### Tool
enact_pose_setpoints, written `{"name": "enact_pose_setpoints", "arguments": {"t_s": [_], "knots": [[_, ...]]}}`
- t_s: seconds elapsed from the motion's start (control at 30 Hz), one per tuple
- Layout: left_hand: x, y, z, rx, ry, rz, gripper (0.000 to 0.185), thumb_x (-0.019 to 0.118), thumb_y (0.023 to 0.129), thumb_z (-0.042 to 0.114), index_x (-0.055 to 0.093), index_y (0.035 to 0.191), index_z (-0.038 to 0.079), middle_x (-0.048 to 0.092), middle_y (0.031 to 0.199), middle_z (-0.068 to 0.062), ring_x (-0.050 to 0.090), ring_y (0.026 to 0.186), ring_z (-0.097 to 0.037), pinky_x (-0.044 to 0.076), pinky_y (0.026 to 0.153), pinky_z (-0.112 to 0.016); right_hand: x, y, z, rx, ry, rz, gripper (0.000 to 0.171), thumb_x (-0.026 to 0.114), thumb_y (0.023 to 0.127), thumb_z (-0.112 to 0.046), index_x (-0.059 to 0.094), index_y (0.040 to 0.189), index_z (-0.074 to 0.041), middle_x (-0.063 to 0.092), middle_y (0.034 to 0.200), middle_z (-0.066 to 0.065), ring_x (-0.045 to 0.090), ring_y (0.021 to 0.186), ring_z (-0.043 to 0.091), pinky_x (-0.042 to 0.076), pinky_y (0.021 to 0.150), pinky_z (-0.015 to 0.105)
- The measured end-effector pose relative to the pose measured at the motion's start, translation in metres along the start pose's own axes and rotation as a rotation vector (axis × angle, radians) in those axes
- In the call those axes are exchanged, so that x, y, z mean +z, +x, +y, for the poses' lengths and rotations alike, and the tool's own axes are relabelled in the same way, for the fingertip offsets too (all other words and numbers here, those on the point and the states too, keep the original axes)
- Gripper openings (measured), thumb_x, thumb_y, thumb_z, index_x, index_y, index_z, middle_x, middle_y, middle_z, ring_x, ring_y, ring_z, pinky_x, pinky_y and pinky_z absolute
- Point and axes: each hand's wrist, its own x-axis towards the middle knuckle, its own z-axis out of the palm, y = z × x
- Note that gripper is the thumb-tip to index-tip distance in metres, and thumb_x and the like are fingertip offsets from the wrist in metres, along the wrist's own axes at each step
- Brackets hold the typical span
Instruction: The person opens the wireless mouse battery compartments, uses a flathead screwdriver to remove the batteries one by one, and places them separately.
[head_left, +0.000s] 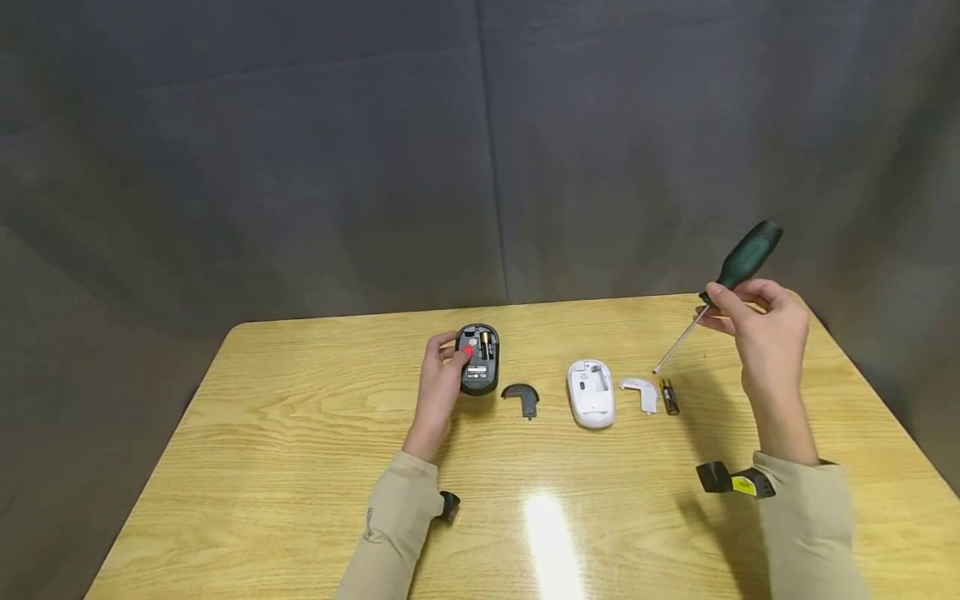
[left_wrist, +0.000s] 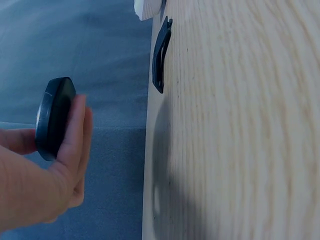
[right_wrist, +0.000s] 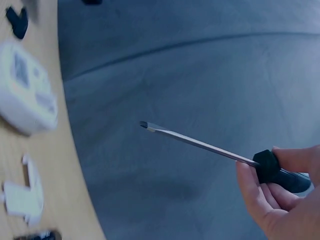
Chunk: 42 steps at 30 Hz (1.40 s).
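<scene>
My left hand [head_left: 441, 379] grips a black computer mouse [head_left: 480, 377] by its side, underside facing up, thumb over the red spot. Its battery bay is uncovered and a battery [head_left: 485, 345] lies in it. The left wrist view shows the mouse [left_wrist: 56, 117] edge-on, raised off the table. In my right hand [head_left: 772, 337] is a screwdriver [head_left: 748, 254] with a green and black handle, pinched near the collar. Its metal shaft [right_wrist: 200, 144] slants down to the left in the head view, the flat tip above the table near the white cover.
On the wooden table [head_left: 315, 467] lie a black battery cover [head_left: 522, 397], an upturned white mouse [head_left: 592, 396] with its bay uncovered, a white battery cover [head_left: 641, 393] and a dark battery [head_left: 670, 397]. A dark curtain [head_left: 337, 167] hangs behind the table's far edge.
</scene>
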Motion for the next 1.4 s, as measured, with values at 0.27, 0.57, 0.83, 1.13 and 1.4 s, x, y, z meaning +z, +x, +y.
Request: {"name": "enact_pose_setpoints", "arguments": {"t_s": [0.27, 0.57, 0.83, 1.13, 1.4], "knots": [[0.0, 0.0, 0.001, 0.003, 0.007, -0.01, 0.042, 0.056, 0.1, 0.007, 0.05, 0.14, -0.001, 0.057, 0.117, -0.021, 0.059, 0.092, -0.021, 0.051, 0.075, -0.025, 0.016, -0.012, -0.013, -0.085, 0.2, 0.005, 0.022, 0.079, 0.083, 0.012, 0.059, 0.077, 0.009, 0.065, 0.079, 0.015, 0.07, 0.056, 0.022, 0.061, 0.059, 0.033], [-0.002, -0.001, -0.002, -0.006, 0.0, -0.014, 0.041, 0.054, 0.1, 0.006, 0.049, 0.14, -0.002, 0.054, 0.12, -0.021, 0.057, 0.097, -0.023, 0.05, 0.076, -0.025, 0.037, -0.024, -0.021, -0.166, 0.282, -0.017, 0.022, 0.08, 0.083, 0.012, 0.059, 0.077, 0.012, 0.066, 0.077, 0.018, 0.072, 0.059, 0.025, 0.061, 0.061, 0.036], [-0.001, -0.001, -0.002, -0.006, -0.003, -0.025, 0.04, 0.054, 0.101, 0.007, 0.05, 0.14, -0.001, 0.055, 0.122, -0.021, 0.058, 0.097, -0.022, 0.051, 0.076, -0.025, 0.055, -0.032, -0.024, -0.251, 0.379, -0.006, 0.022, 0.082, 0.082, 0.01, 0.065, 0.093, 0.021, 0.069, 0.083, 0.023, 0.074, 0.067, 0.03, 0.062, 0.072, 0.038], [-0.002, -0.001, -0.002, -0.01, -0.009, -0.001, 0.039, 0.057, 0.099, 0.007, 0.053, 0.137, -0.002, 0.056, 0.12, -0.02, 0.056, 0.098, -0.022, 0.05, 0.075, -0.023, 0.071, -0.038, -0.026, -0.294, 0.522, 0.012, 0.033, 0.079, 0.086, 0.01, 0.063, 0.111, 0.024, 0.068, 0.094, 0.027, 0.075, 0.077, 0.033, 0.061, 0.078, 0.039], [-0.002, -0.002, -0.002, 0.001, -0.022, 0.012, 0.036, 0.058, 0.099, 0.007, 0.055, 0.134, -0.002, 0.057, 0.12, -0.019, 0.056, 0.099, -0.021, 0.049, 0.075, -0.023, 0.078, -0.041, -0.028, -0.292, 0.592, 0.012, 0.036, 0.078, 0.087, 0.008, 0.063, 0.117, 0.021, 0.068, 0.096, 0.028, 0.076, 0.082, 0.034, 0.059, 0.082, 0.041]]}}
